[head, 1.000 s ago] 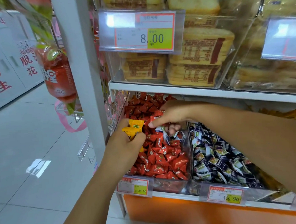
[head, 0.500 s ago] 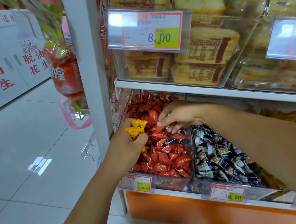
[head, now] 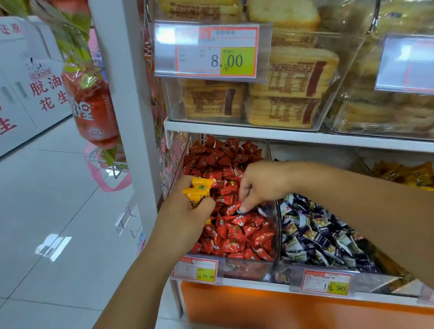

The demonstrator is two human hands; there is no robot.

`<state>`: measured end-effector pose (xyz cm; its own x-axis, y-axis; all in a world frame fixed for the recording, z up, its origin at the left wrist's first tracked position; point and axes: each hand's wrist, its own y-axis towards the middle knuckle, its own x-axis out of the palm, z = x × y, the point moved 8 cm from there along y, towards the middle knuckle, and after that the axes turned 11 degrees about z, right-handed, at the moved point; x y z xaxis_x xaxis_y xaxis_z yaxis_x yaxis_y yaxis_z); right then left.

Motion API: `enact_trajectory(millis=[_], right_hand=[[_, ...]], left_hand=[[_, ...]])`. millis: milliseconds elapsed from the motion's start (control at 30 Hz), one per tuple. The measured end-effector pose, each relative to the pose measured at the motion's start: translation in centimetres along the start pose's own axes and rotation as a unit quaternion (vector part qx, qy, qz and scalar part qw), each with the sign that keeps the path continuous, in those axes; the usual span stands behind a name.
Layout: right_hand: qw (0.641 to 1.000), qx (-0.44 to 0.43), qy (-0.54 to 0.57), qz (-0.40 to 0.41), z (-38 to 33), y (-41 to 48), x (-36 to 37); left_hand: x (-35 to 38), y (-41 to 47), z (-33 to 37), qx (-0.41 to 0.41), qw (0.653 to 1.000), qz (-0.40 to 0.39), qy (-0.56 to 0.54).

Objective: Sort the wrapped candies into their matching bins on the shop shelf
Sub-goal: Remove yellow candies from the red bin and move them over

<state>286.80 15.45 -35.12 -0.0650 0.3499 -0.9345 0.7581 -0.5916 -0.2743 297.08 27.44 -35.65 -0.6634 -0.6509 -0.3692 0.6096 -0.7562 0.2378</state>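
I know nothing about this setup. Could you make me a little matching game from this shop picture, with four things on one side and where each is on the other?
Things:
1. yellow candies
2. red candies
3. dark blue candies
4. cake slices

Places:
A. upper shelf
B. bin tagged 19.90
C. left hand
D. bin tagged 24.90

Pairs: 1-C, 2-D, 3-B, 4-A

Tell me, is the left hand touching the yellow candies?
Touching. The head view shows the left hand gripping the yellow candies, with its fingers curled round them and their ends sticking out above.
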Motion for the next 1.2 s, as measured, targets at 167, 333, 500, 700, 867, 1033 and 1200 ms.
enact_trajectory(millis=[167,333,500,700,867,1033,1200], right_hand=[[0.999,0.018,0.032,-0.008,-0.7,0.2,2.0],[0.998,-0.011,0.049,0.033,-1.3,-0.3,0.8],[0.998,0.0,0.034,0.062,-0.1,-0.6,-1.1],[0.992,-0.019,-0.121,-0.021,-0.6,-0.7,1.1],[0.984,-0.027,-0.174,-0.02,-1.1,-0.3,2.8],[0.997,-0.017,-0.075,0.025,-0.5,-0.6,1.3],[0.993,-0.009,0.066,0.097,0.2,-0.9,-0.6]], left_hand=[[0.3,-0.2,0.0,0.005,1.0,0.002,0.01],[0.5,-0.3,0.1,0.009,1.0,-0.003,0.007],[0.4,-0.2,0.2,0.007,1.0,-0.005,0.003],[0.5,-0.2,0.0,0.004,1.0,-0.007,-0.007],[0.3,-0.2,-0.1,0.004,1.0,-0.002,0.0],[0.0,-0.2,0.0,0.008,1.0,-0.003,0.004],[-0.1,-0.1,0.1,0.013,1.0,-0.005,0.003]])
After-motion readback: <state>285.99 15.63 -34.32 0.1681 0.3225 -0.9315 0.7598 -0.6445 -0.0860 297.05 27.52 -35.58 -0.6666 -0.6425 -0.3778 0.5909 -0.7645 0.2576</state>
